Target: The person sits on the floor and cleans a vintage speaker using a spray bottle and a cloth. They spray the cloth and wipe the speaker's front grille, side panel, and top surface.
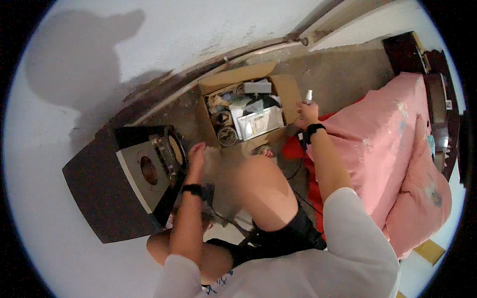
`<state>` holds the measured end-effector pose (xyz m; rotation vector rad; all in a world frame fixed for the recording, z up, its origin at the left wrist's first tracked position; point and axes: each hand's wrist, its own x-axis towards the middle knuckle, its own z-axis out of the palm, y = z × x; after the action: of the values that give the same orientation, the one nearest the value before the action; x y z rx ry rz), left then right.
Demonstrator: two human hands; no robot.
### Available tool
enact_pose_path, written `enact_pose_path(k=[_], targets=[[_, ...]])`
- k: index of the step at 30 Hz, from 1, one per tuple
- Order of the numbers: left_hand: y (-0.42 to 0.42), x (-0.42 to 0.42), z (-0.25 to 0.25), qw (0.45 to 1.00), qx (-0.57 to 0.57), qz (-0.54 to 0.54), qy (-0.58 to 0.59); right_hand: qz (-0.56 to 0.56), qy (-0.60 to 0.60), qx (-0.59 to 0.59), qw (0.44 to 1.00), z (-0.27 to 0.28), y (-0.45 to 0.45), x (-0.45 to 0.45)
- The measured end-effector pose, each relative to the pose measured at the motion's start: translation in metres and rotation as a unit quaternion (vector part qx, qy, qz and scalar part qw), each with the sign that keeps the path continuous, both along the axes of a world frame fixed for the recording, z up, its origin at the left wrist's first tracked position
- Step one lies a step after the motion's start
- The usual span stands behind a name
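My right hand (308, 113) is closed around a small bottle with a clear cap (309, 95), held between the open cardboard box and the pink-covered bed. My left hand (197, 151) is raised beside the front of a large dark speaker cabinet (108, 186); its fingers are partly curled, and whether they hold anything is too blurred to tell. A round driver with a pale cone (175, 149) faces that hand, with a reddish-brown round part (149, 170) further along the cabinet front. Both of my wrists bear black bands.
An open cardboard box (290, 97) holds white packets (261, 123), round clear containers and other items. A pipe (261, 51) runs along the wall's foot. A pink cloth (376, 130) covers the bed at right, with red fabric (315, 178) below. A black cable (307, 203) crosses beside my knee.
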<state>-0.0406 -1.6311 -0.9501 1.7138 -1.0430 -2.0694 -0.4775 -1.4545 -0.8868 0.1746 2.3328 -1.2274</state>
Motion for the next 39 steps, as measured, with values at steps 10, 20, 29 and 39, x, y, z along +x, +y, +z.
enact_pose_path(k=[10, 20, 29, 39], targets=[[0.064, 0.014, -0.125, 0.925, 0.323, 0.192, 0.058, -0.002, -0.033, 0.064, 0.997, -0.065, 0.044, -0.032], [0.064, 0.021, -0.082, 0.992, 0.114, -0.029, 0.048, 0.036, -0.123, 0.087, 0.988, -0.090, 0.056, -0.033], [0.086, 0.052, -0.137, 0.933, 0.181, 0.309, 0.043, 0.013, -0.167, 0.042, 0.985, -0.084, 0.044, -0.032], [0.077, -0.026, 0.021, 0.954, -0.063, 0.263, -0.132, 0.000, -0.193, 0.045, 0.980, -0.102, 0.064, -0.057]])
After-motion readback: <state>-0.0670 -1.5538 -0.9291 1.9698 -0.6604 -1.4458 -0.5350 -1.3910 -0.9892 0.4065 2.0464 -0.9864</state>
